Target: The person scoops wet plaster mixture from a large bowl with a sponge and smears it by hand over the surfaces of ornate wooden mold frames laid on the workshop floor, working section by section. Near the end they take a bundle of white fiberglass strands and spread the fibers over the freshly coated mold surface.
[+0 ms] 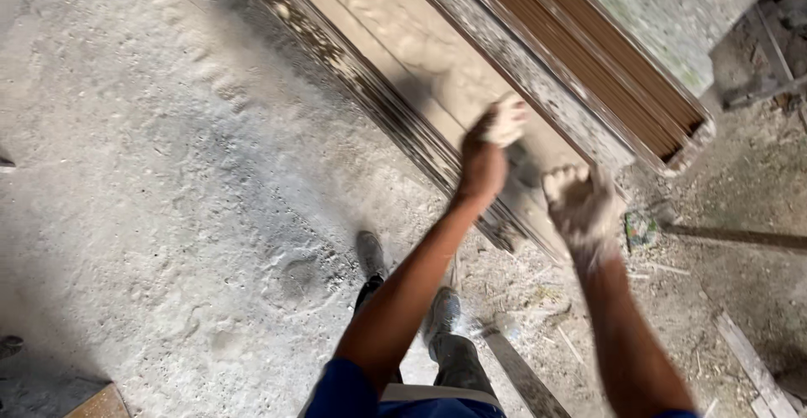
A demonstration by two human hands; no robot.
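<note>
**Long board stack, both hands at its near end**

Board stack (420, 56): long flat panels lying on the floor, running diagonally from top centre down to right of centre. The top face is pale tan, dusted and smeared with whitish powder or plaster; the edges are dark, rough and layered. It looks stiff, heavy and awkward for one person, and the dusty face is likely slippery. Best hold, by my judgement, is the near end or the long edges, not the flat face.

Left hand (496, 132), centre right of frame, is closed into a fist, blurred by motion, and caked white at the knuckles. It is over the pale face near the stack's lower end. Cannot tell whether it grips anything or touches the board.

Right hand (582, 203), just right of and below the left, is coated in white dust with fingers curled shut, at the stack's near corner. What it holds, if anything, cannot be told.

A second stack of brown slats (588, 48), thin and ribbed edge-on, lies beside it at upper right. The concrete floor (168, 174) is grey, gritty and footprinted. Dusty shoes (441, 313) show at bottom centre. Loose wood strips (752, 367) and debris lie at lower right.
</note>
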